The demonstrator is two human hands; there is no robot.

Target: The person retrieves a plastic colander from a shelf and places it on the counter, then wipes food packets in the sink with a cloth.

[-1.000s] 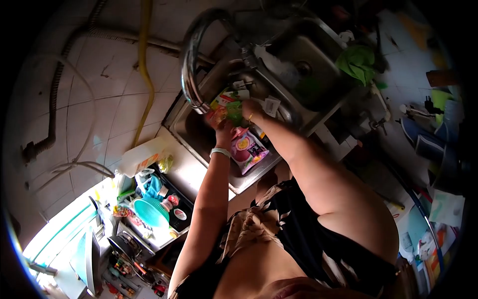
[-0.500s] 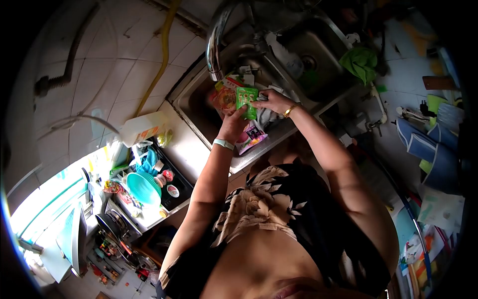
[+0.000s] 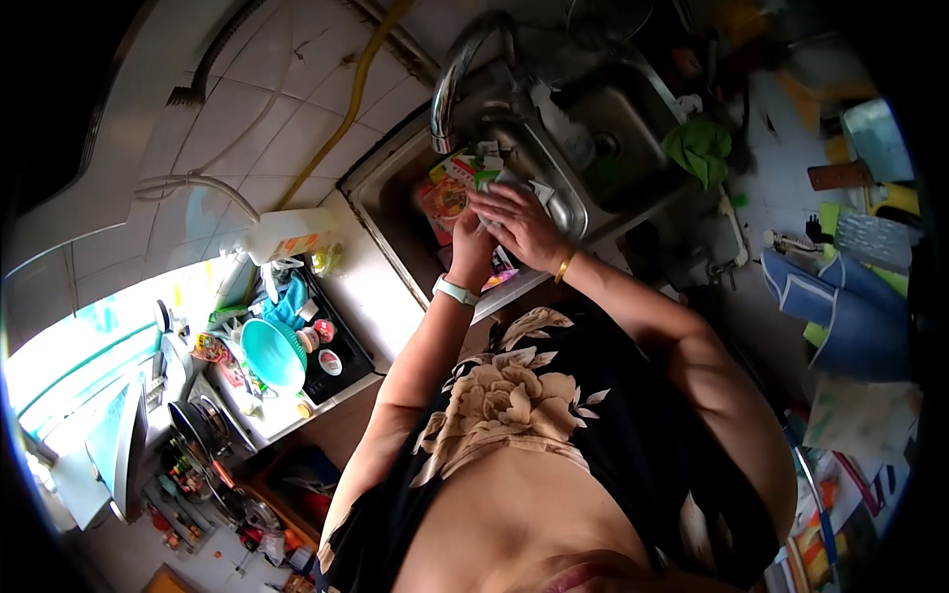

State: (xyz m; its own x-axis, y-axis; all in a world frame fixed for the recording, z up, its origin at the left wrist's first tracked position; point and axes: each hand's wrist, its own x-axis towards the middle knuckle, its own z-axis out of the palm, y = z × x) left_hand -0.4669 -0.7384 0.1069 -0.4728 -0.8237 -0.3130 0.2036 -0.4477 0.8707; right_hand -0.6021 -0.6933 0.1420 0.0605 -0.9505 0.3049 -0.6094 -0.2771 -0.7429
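Over the left sink basin, my left hand (image 3: 472, 247), with a pale wristband, has its fingers closed at the lower edge of a small green packet (image 3: 484, 179). Most of that packet is hidden by my right hand (image 3: 522, 225). The right hand, with a gold bracelet, lies across it with the fingers stretched out and rather flat. Beside them in the basin is a red and yellow food package (image 3: 445, 201). A pink and purple packet (image 3: 501, 269) partly shows below my hands.
A curved faucet (image 3: 457, 89) stands over the basin. To the right is a second basin (image 3: 633, 128), with a green cloth-like or leafy item (image 3: 700, 150) at its edge. At left, a teal basket (image 3: 274, 356) and a large plastic jug (image 3: 289, 235) stand by the window.
My right hand has gone from pinching the green packet's side to lying over it, covering most of it. The whole view has also shifted slightly.
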